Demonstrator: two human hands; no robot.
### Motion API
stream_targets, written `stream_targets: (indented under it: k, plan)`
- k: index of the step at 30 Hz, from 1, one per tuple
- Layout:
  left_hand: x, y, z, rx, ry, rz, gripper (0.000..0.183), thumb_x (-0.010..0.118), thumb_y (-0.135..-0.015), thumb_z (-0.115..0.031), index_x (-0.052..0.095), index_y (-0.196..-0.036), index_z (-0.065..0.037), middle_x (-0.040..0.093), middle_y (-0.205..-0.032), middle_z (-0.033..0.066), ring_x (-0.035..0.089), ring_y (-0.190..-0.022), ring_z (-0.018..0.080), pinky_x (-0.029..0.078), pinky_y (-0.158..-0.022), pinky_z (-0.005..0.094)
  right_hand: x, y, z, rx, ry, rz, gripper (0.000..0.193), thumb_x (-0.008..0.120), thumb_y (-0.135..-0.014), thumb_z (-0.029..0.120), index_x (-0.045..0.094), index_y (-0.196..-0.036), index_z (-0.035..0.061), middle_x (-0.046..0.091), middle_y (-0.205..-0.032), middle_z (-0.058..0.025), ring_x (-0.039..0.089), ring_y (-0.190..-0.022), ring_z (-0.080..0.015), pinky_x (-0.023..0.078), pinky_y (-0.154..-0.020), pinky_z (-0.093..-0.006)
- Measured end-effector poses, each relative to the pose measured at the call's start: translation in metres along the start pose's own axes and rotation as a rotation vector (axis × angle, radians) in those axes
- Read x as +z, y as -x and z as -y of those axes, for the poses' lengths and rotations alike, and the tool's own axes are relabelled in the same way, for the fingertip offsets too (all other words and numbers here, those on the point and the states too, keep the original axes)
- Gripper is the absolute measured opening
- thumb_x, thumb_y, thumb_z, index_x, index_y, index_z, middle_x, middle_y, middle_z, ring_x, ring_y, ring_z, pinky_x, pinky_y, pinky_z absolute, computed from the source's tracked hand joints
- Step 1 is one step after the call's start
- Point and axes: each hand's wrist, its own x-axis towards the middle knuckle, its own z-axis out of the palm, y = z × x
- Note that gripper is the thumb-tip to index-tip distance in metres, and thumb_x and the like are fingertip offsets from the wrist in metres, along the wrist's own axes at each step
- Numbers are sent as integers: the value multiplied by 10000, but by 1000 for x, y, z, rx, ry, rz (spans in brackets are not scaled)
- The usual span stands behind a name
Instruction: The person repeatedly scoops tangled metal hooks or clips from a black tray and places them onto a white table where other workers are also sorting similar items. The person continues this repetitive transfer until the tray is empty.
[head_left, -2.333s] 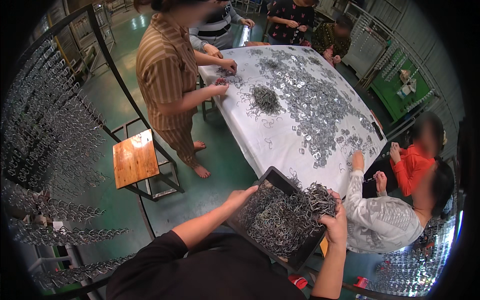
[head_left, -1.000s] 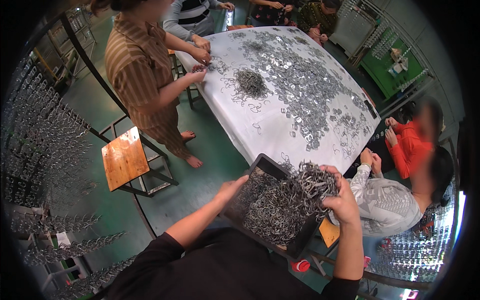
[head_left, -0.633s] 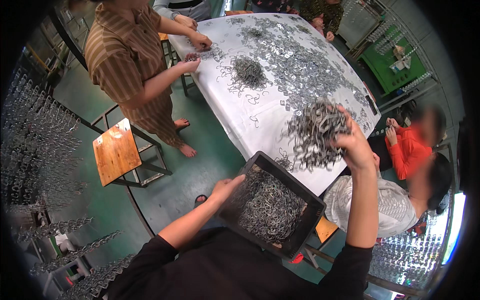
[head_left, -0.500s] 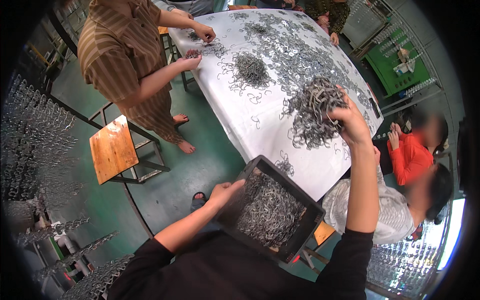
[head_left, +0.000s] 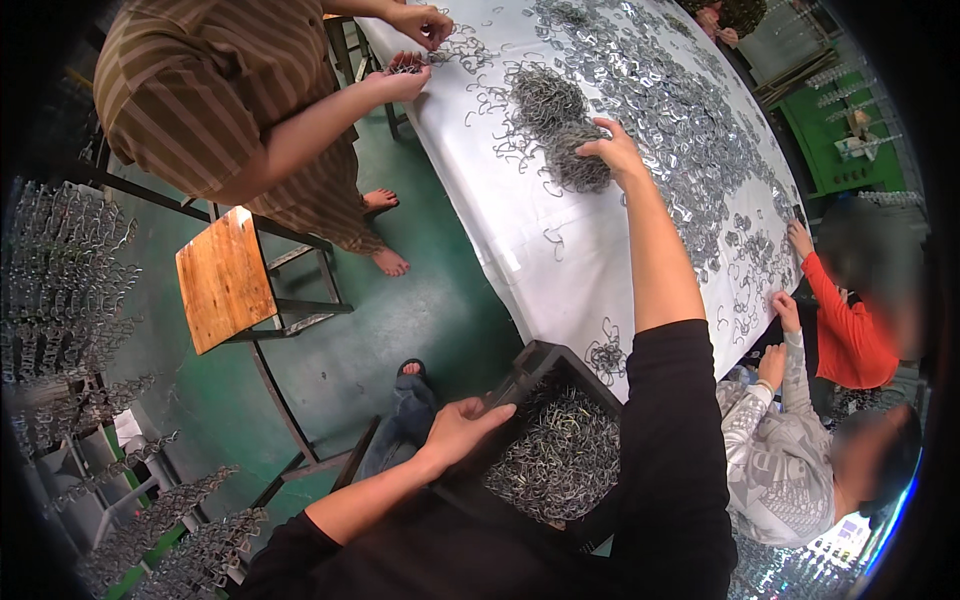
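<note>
My left hand (head_left: 468, 432) grips the rim of a dark plastic crate (head_left: 537, 362), held tilted against my body. A mass of small bent metal hooks (head_left: 555, 450) fills much of it. On the white-covered table (head_left: 575, 285), my right hand (head_left: 618, 158) is curled against a tangled clump of metal hooks (head_left: 580, 165), gripping its right side. Some of those fingers are hidden. That clump touches a second heap of hooks (head_left: 548, 98) just beyond it.
Many flat metal pieces (head_left: 690, 130) cover the table's middle. A person in stripes (head_left: 215, 110) stands at the left, picking hooks; a wooden stool (head_left: 225, 280) is nearby. Two people, one in a red top (head_left: 855, 335), sit at the right. Racks of hanging hooks (head_left: 65, 290) line the left.
My right hand has carried the clump of metal hooks forward and left, from above the table's near end to beside the other heap. The crate stays in my left hand.
</note>
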Motion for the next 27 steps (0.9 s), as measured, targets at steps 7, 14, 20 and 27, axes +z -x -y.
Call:
stream_targets:
  k: [7,14,20,27]
  plan:
    - [2,0,1,38,34,9,483,701,-820,-475,466,-607,-110,425,-592,-60,369,-570,40,292,-525,241,-29,9,17,217,130,73,737,730,-711,176,450,-1392,209,522,-1349,-150,541,-1160,-390,460,-856,-633]
    - [4,-4,7,115,69,-12,476,715,-807,-494,515,-606,-112,484,-585,-58,406,-543,39,332,-500,229,-71,79,15,165,170,37,541,714,-730,186,602,-1259,172,660,-1096,-91,641,-919,-248,543,-715,-465]
    - [7,-9,7,100,153,24,458,701,-809,-509,649,-817,-53,606,-746,5,529,-641,84,426,-593,237,-128,246,9,-153,-27,151,439,660,-815,153,598,-1249,127,653,-1086,-61,629,-937,-150,508,-765,-296]
    - [10,8,-7,28,195,101,611,660,-826,-524,650,-1086,29,688,-964,95,648,-802,153,506,-760,267,-93,437,-56,-107,59,456,626,777,-710,203,544,-1288,143,602,-1164,-142,559,-1133,-268,474,-940,-390]
